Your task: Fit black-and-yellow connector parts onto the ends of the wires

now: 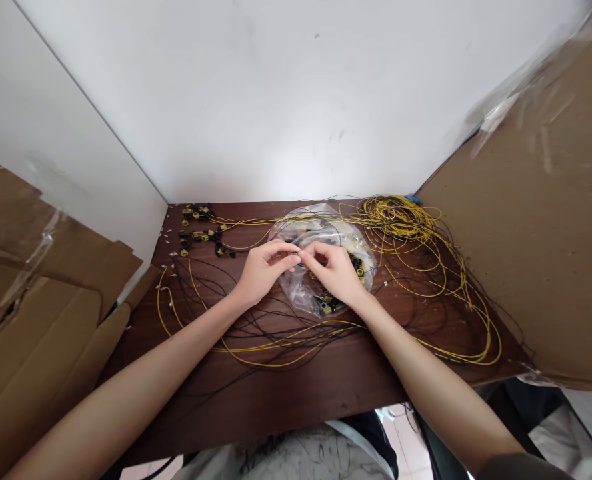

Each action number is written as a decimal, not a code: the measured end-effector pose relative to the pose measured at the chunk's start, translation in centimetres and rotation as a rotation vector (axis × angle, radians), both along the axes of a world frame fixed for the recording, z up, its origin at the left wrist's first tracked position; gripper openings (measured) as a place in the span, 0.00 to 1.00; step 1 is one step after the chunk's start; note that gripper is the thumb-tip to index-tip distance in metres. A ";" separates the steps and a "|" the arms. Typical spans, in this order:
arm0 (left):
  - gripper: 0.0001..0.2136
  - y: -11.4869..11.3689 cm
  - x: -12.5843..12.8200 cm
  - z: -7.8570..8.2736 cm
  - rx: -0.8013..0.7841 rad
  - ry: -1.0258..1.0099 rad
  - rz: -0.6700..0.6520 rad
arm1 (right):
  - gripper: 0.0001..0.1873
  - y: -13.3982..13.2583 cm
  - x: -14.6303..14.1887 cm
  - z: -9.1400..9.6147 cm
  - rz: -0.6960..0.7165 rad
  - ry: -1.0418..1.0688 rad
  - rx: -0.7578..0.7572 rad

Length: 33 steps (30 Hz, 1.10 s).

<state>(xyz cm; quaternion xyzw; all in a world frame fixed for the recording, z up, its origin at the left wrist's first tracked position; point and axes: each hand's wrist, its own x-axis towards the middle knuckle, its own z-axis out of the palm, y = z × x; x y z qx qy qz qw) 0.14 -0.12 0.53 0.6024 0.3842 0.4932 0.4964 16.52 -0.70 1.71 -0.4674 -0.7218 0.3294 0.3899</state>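
Where two pinches meet: a small piece (295, 254) is held up over the middle of the plastic bag (299, 293). It is too tiny and too covered to tell what it is.
Left hand (263, 272): it comes in over the left side of the bag. Its fingers are pinched almost together on the small piece.
Right hand (337, 273): it comes in over the right side of the bag. Its fingers are pinched too, and look to have the same piece. Two pinches probably stop such a little thing from slipping.
Plastic bag: it lies on the brown surface (301, 393), with black and yellow parts (327, 309) in or on it; I can't tell which. It may sit under the hands so the parts are easy to reach.
Left of the bag: a bunch of black and yellow ends (199, 235), perhaps laid together to keep them tidy.
Right of the bag: a loose coil of yellow wire (396, 217), maybe looped to save room.
In front of the bag: long yellow strands (271, 365) and thin black wires (246, 327) lie across each other.
Farther from the bag: left cardboard (51, 320), right cardboard (546, 213) and, behind, a white wall (286, 100). The cardboard may help keep things from falling off.
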 end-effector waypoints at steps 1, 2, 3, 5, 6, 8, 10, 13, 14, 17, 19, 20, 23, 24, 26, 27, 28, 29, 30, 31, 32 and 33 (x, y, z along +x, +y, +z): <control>0.08 0.0 0.0 0.0 0.002 0.001 0.001 | 0.17 0.0 0.0 0.0 0.003 -0.006 0.010; 0.08 0.0 0.0 0.0 0.005 -0.002 0.003 | 0.17 -0.1 0.0 0.1 0.007 -0.014 0.019; 0.08 0.0 0.0 0.0 0.011 -0.007 0.004 | 0.18 -0.1 -0.1 0.1 0.012 -0.022 0.025; 0.09 0.0 0.0 -0.1 0.030 -0.010 0.012 | 0.22 -0.3 -0.1 0.2 0.025 -0.027 0.024; 0.08 0.1 0.0 -0.2 0.039 -0.006 0.019 | 0.23 -0.3 -0.1 0.3 0.035 -0.030 0.024; 0.08 0.0 0.0 -0.1 0.049 0.006 0.031 | 0.24 -0.5 -0.1 0.5 0.052 -0.042 0.044; 0.08 0.0 0.0 0.0 0.056 0.013 0.035 | 0.21 -0.6 -0.1 0.7 0.067 -0.068 0.088; 0.10 -0.1 -0.1 0.3 0.092 0.034 0.025 | 0.17 -0.7 -0.1 0.8 0.075 -0.095 0.143; 0.10 -0.1 -0.1 0.3 0.111 0.048 0.019 | 0.17 -0.7 -0.1 0.8 0.078 -0.099 0.152; 0.11 -0.2 -0.2 0.6 0.184 0.125 0.011 | 0.17 -0.7 -0.2 0.8 0.086 -0.104 0.174; 0.11 -0.3 -0.2 0.8 0.251 0.190 0.020 | 0.16 -0.7 -0.2 0.9 0.087 -0.098 0.181; 0.11 -0.3 -0.2 1.0 0.286 0.219 0.025 | 0.16 -0.7 -0.2 0.9 0.085 -0.094 0.183; 0.11 -0.1 -0.5 1.8 0.391 0.272 0.016 | 0.16 -0.8 -0.1 1.0 0.077 -0.083 0.190; 0.11 -0.1 -0.7 2.1 0.423 0.281 0.009 | 0.16 -0.8 -0.1 1.1 0.075 -0.082 0.195; 0.10 0.2 -1.1 2.8 0.477 0.294 0.013 | 0.16 -0.8 0.0 1.3 0.077 -0.080 0.208; 0.10 0.4 -1.3 3.1 0.494 0.296 0.025 | 0.17 -0.7 0.1 1.4 0.078 -0.079 0.214; 0.10 0.5 -1.6 3.5 0.503 0.292 0.042 | 0.16 -0.6 0.2 1.5 0.077 -0.078 0.222; 0.10 0.7 -1.8 3.8 0.505 0.282 0.063 | 0.16 -0.4 0.3 1.7 0.072 -0.075 0.234; 0.10 0.9 -2.1 4.2 0.506 0.266 0.086 | 0.16 -0.2 0.5 2.0 0.064 -0.069 0.254; 0.10 1.0 -2.3 4.5 0.508 0.243 0.109 | 0.15 0.1 0.7 2.3 0.053 -0.064 0.280; 0.10 1.1 -2.5 4.8 0.512 0.218 0.132 | 0.14 0.4 0.9 2.7 0.041 -0.059 0.313; 0.10 1.2 -2.8 5.1 0.519 0.197 0.155 | 0.14 0.7 1.2 3.2 0.028 -0.060 0.349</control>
